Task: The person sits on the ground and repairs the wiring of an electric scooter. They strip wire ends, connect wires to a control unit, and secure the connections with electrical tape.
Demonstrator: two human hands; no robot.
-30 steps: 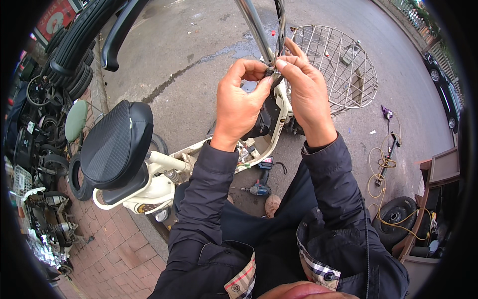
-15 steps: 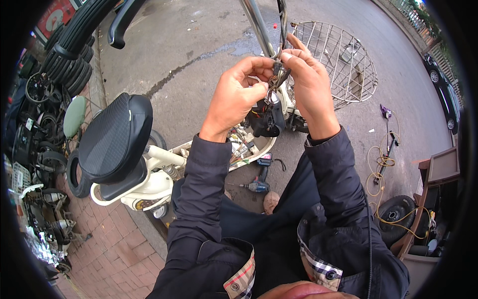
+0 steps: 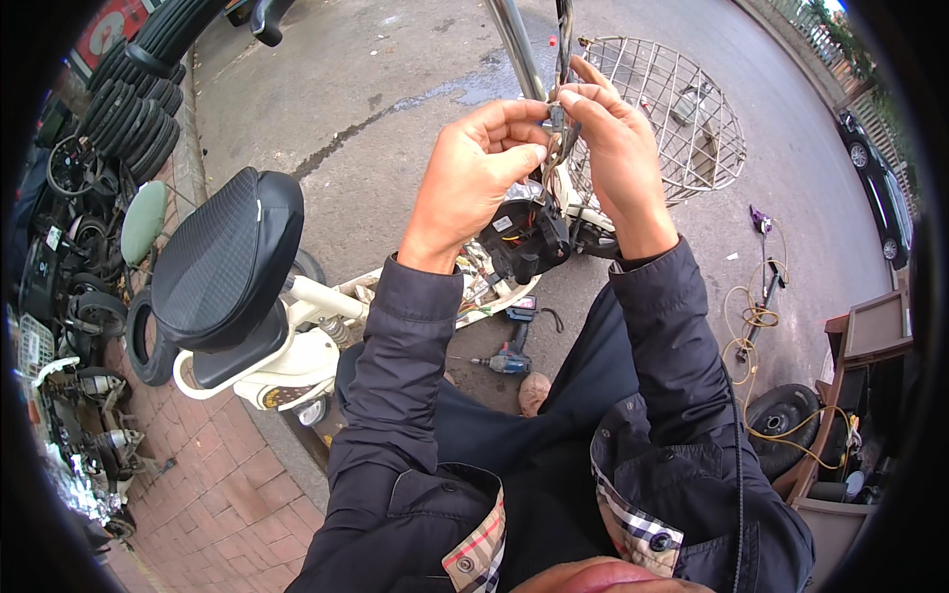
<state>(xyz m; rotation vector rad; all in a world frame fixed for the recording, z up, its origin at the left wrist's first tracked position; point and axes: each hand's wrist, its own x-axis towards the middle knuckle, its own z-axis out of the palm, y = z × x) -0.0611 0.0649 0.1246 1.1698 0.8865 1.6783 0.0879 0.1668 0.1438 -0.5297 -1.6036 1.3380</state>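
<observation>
In front of the bare metal steering tube (image 3: pixel 517 44), both my hands work at a dark wire bundle (image 3: pixel 564 40) running down beside it. My left hand (image 3: pixel 470 178) is closed, its thumb and fingers pinching a small grey wire connector (image 3: pixel 557 117). My right hand (image 3: pixel 621 148) is closed on the wires just above the connector, index finger and thumb together. Below hang loose wires and a black plastic housing (image 3: pixel 529 242) on the cream electric scooter. Its open footboard (image 3: pixel 494 314) holds many coloured wires. My fingers partly hide the connector's far side.
A black scooter seat (image 3: pixel 227 267) stands to the left. A wire basket (image 3: pixel 682 119) is ahead on the right. A cordless drill (image 3: pixel 509 358) lies on the ground by my foot. Stacked tyres (image 3: pixel 129 124) line the far left; a wheel (image 3: pixel 781 425) and yellow hose lie at right.
Both hands stay at the wire bundle, slightly higher in view. The grey connector shows more plainly between my fingers, and the black housing appears turned. The view has shifted a little.
</observation>
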